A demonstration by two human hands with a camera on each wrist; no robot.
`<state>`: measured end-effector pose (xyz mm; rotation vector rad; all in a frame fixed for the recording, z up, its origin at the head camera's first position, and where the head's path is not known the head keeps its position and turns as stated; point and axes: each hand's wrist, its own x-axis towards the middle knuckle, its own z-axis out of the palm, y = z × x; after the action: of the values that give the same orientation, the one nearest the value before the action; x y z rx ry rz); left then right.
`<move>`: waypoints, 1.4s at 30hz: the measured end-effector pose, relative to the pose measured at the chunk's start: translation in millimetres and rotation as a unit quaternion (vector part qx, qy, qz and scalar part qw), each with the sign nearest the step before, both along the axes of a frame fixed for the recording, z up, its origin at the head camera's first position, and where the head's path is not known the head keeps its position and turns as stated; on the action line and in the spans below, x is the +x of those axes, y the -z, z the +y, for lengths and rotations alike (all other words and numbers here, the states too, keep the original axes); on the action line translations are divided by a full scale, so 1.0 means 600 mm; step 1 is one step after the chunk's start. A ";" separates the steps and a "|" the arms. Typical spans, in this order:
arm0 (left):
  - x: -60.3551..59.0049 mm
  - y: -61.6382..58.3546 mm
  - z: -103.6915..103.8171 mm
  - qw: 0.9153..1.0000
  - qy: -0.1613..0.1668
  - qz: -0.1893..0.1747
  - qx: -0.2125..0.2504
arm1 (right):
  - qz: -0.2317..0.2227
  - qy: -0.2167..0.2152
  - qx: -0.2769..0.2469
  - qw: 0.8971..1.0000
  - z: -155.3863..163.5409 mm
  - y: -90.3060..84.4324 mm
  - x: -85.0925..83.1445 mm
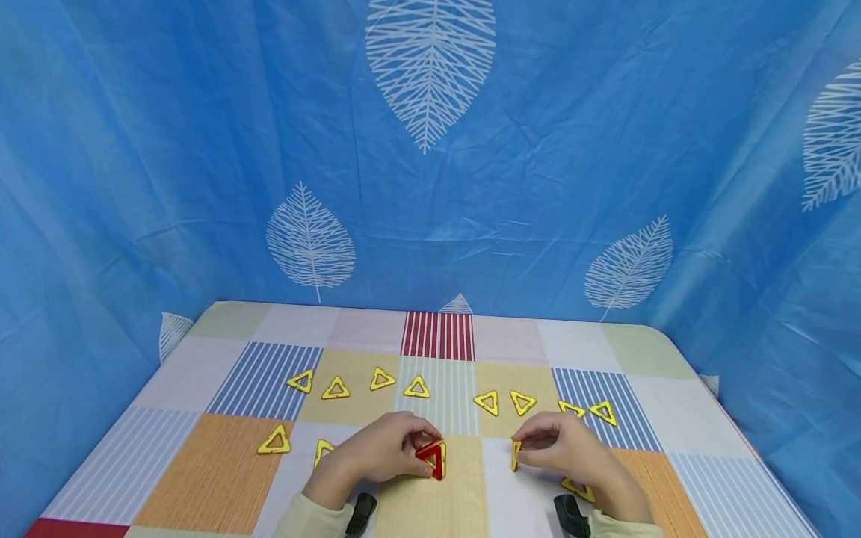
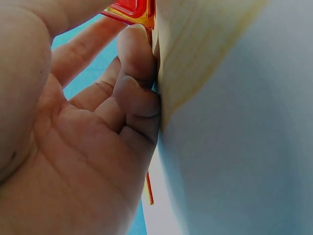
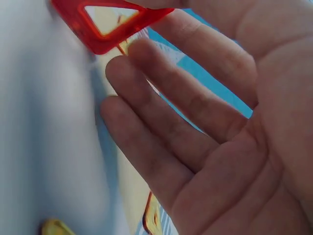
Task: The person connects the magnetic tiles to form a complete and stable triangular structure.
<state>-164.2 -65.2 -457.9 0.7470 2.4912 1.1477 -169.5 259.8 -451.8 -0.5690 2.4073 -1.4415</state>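
My left hand (image 1: pixel 425 442) curls round a red triangle tile (image 1: pixel 433 457) that stands tilted on the table's near middle; its red and yellow edge (image 2: pixel 132 10) shows above my fingers (image 2: pixel 137 73). A short gap to the right, my right hand (image 1: pixel 523 442) pinches a second triangle tile (image 1: pixel 515 454) held upright on edge. That tile looks yellow-orange from the head view and red (image 3: pixel 105 22) in the right wrist view, above my straight lower fingers (image 3: pixel 161 127). The two tiles are apart.
Several flat yellow triangles lie on the patchwork tablecloth (image 1: pixel 202 478): a row (image 1: pixel 335 388) at left middle, another row (image 1: pixel 522 402) at right middle, two (image 1: pixel 274 441) left of my left hand, one (image 1: pixel 578 489) under my right wrist. Blue leaf-print cloth (image 1: pixel 430 187) hangs behind.
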 end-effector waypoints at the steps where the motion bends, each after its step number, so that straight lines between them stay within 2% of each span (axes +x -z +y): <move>1: 0.000 0.000 0.000 1.000 0.000 0.001 -0.001 | 0.005 -0.008 -0.004 1.000 -0.001 0.000 0.000; 3: 0.000 0.000 -0.001 1.000 0.001 0.002 -0.002 | 0.005 -0.015 -0.011 1.000 -0.004 0.001 -0.001; 6: -0.001 0.000 -0.001 1.000 0.002 0.002 -0.003 | 0.001 -0.005 0.004 1.000 -0.007 0.002 -0.001; 10: -0.001 0.001 -0.001 1.000 -0.002 -0.003 0.003 | 0.020 0.016 0.032 0.999 -0.013 0.001 0.000; 12: 0.000 0.001 -0.001 1.000 -0.006 -0.009 0.007 | 0.027 0.016 0.029 0.999 -0.018 0.002 -0.001; 17: 0.001 0.003 -0.001 0.999 -0.017 -0.027 0.016 | 0.014 -0.002 -0.009 1.000 -0.037 0.003 -0.001; 20: 0.001 0.004 0.000 0.999 -0.020 -0.032 0.018 | 0.030 -0.008 -0.022 0.999 -0.051 0.006 0.000; 25: -0.001 0.002 0.002 0.999 -0.023 -0.035 0.013 | 0.068 -0.014 -0.031 0.997 -0.077 0.013 0.000; 42: -0.002 0.004 0.005 0.999 -0.025 -0.030 0.012 | 0.077 -0.057 -0.040 0.995 -0.124 0.021 0.002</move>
<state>-165.2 -62.3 -460.2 0.6496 2.4637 1.2010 -168.5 185.1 -464.4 -0.8515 2.3947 -1.5002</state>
